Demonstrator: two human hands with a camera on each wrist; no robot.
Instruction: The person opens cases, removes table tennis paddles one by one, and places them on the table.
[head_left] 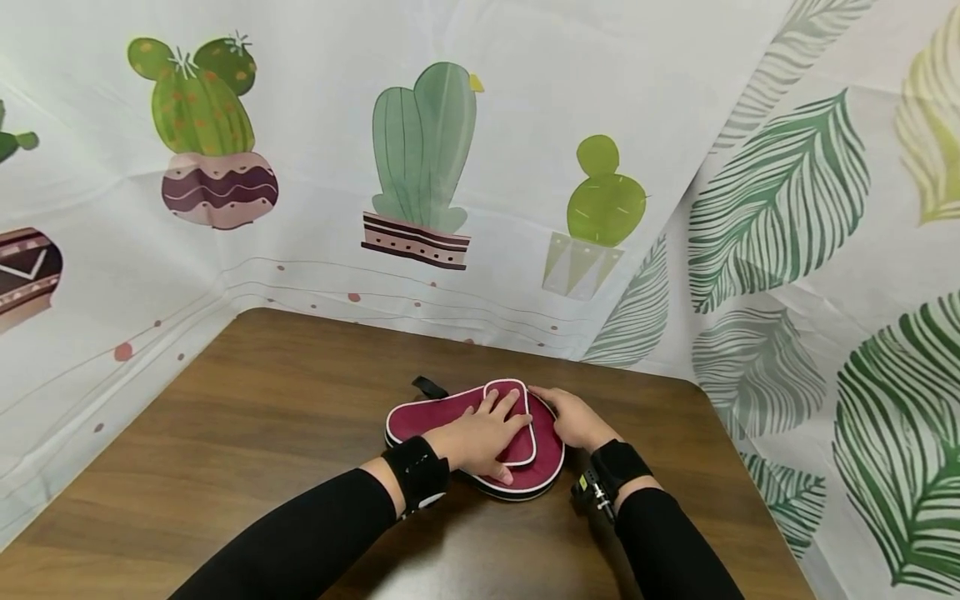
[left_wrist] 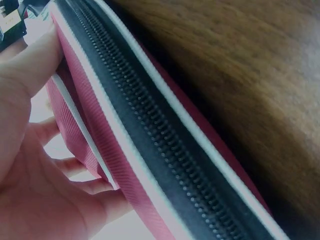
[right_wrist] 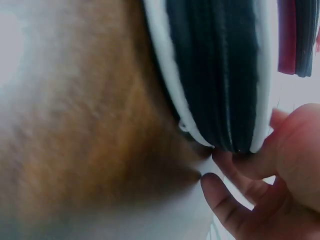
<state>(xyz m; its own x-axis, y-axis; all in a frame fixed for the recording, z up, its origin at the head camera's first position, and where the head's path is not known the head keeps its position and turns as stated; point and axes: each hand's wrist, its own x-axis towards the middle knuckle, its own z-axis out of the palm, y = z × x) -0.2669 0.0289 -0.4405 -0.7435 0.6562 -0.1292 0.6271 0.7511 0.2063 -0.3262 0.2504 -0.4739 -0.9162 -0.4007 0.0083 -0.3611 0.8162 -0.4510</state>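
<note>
A maroon table tennis paddle case (head_left: 435, 412) with white piping lies flat on the table, its outline like a paddle. On its top face sits a raised small pocket (head_left: 522, 450), also edged in white. My left hand (head_left: 480, 437) rests on the case with spread fingers, pressing on the pocket. A black zipper (left_wrist: 150, 120) runs around the side wall, seen close in the left wrist view. At the case's far right rim my right hand (head_left: 573, 419) grips the edge, thumb and fingers meeting near the zipper band (right_wrist: 215, 75). Any zipper pull there is hidden.
The brown wooden table (head_left: 300, 400) reaches back to a white cloth wall (head_left: 315, 125) printed with cacti and leaves. A black strap loop (head_left: 429, 387) sticks out from the case's narrow end. Both wrists wear black bands with cameras.
</note>
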